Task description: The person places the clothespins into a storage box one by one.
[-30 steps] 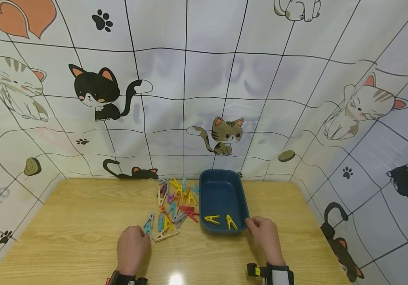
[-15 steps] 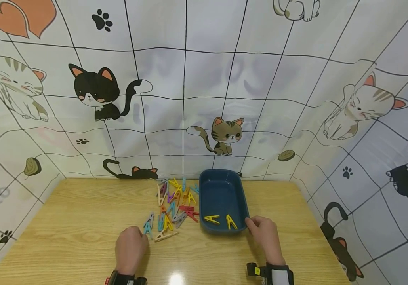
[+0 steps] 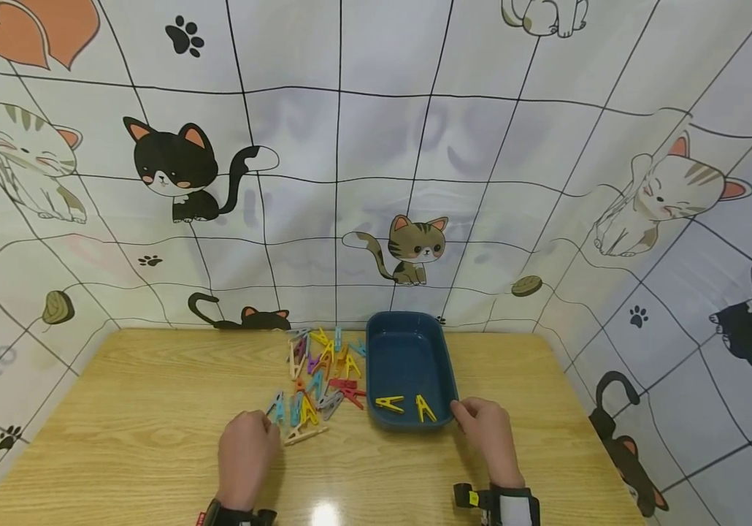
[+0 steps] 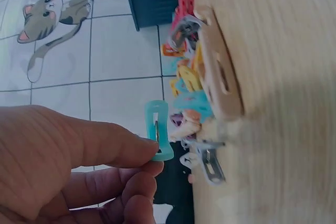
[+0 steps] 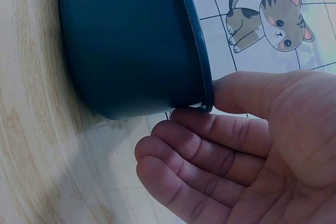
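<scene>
In the left hand (image 3: 247, 453) a turquoise peg (image 4: 164, 135) is pinched, in the right hand (image 3: 486, 432) the tub (image 3: 409, 365), two yellow pegs (image 3: 420, 403) inside; nine-o'clock pile (image 3: 315, 384) remains.

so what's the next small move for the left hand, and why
I'd probably lift the teal clothespin over toward the blue bin: the left hand has it pinched, the right hand holds the bin at its edge, and two yellow clothespins lie inside with room around them.
</scene>
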Tool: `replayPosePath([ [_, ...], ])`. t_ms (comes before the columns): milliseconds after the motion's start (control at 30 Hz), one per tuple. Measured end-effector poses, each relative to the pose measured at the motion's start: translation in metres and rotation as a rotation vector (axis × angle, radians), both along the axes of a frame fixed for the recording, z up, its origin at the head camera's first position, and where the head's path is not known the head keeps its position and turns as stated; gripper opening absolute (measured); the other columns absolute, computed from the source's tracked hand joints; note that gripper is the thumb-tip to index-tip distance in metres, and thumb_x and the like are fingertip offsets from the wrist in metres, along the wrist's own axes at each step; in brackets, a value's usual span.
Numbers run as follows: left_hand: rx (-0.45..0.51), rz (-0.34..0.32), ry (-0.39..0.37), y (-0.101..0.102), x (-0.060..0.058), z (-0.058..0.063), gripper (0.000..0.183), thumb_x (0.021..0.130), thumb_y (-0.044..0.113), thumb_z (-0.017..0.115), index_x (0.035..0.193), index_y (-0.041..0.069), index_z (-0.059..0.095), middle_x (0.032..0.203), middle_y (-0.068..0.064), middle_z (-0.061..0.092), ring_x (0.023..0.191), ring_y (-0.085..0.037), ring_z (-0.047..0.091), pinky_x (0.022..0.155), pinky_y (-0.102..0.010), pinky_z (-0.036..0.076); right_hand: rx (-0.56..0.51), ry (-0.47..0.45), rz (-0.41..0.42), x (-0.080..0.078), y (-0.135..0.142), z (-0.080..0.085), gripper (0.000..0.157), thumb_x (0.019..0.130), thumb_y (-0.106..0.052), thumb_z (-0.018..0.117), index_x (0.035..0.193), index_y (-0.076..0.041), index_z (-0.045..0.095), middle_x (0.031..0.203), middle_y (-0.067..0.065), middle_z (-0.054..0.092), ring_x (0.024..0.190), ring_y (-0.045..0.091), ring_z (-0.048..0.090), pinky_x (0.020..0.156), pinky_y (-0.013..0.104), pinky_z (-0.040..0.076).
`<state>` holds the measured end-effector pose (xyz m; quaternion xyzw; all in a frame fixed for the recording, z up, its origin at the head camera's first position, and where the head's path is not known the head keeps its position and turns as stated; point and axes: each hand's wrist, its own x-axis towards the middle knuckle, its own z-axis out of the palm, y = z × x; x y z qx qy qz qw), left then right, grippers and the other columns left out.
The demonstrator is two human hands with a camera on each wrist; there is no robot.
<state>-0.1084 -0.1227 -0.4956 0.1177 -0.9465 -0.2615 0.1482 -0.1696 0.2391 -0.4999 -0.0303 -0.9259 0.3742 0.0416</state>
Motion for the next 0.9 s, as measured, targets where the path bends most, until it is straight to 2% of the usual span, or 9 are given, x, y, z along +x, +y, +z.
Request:
replayPosePath([
  [200, 0.013, -0.030, 0.020, 0.013, -0.002, 0.007, 0.037, 0.080, -0.008, 0.063, 0.053, 0.011, 0.046, 0.059, 0.000, 0.039, 0.051, -0.013, 0.034, 0.048, -0.027, 0.027, 0.001, -0.018, 0.008, -0.001, 0.000, 0.001, 0.024, 0.099, -0.018, 0.066, 0.083, -0.004, 0.077, 0.066, 0.000, 0.064, 0.061, 0.013, 0.051, 0.055, 0.029, 0.040],
  [333, 0.003, -0.054, 0.072, 0.026, -0.004, 0.011, 0.033, 0.079, -0.007, 0.067, 0.054, 0.009, 0.050, 0.060, 0.000, 0.043, 0.052, -0.013, 0.037, 0.048, -0.027, 0.030, 0.002, -0.025, 0.010, -0.001, 0.000, 0.002, 0.024, 0.099, -0.018, 0.066, 0.085, -0.003, 0.077, 0.068, 0.000, 0.066, 0.061, 0.013, 0.053, 0.056, 0.030, 0.041],
  [500, 0.006, -0.103, 0.120, 0.045, -0.006, 0.015, 0.036, 0.078, -0.007, 0.068, 0.053, 0.010, 0.049, 0.060, 0.000, 0.043, 0.054, -0.012, 0.036, 0.049, -0.026, 0.030, 0.001, -0.013, 0.003, -0.001, 0.000, 0.000, 0.023, 0.098, -0.017, 0.067, 0.081, -0.005, 0.076, 0.064, -0.001, 0.062, 0.060, 0.014, 0.050, 0.056, 0.028, 0.039],
  [733, 0.028, -0.177, 0.129, 0.072, -0.008, 0.020, 0.048, 0.080, -0.007, 0.072, 0.054, 0.016, 0.039, 0.062, 0.004, 0.031, 0.057, -0.010, 0.028, 0.052, -0.024, 0.024, -0.001, -0.006, 0.014, 0.000, 0.001, 0.001, 0.023, 0.099, -0.018, 0.067, 0.084, -0.004, 0.077, 0.066, -0.001, 0.064, 0.061, 0.013, 0.052, 0.056, 0.029, 0.040],
  [900, 0.004, -0.197, 0.161, 0.086, -0.011, 0.020, 0.044, 0.080, -0.005, 0.074, 0.056, 0.015, 0.043, 0.062, 0.005, 0.033, 0.057, -0.009, 0.028, 0.054, -0.025, 0.024, 0.000, -0.013, 0.015, -0.001, 0.001, 0.001, 0.023, 0.099, -0.019, 0.067, 0.084, -0.004, 0.077, 0.067, -0.001, 0.065, 0.061, 0.013, 0.051, 0.056, 0.029, 0.039],
])
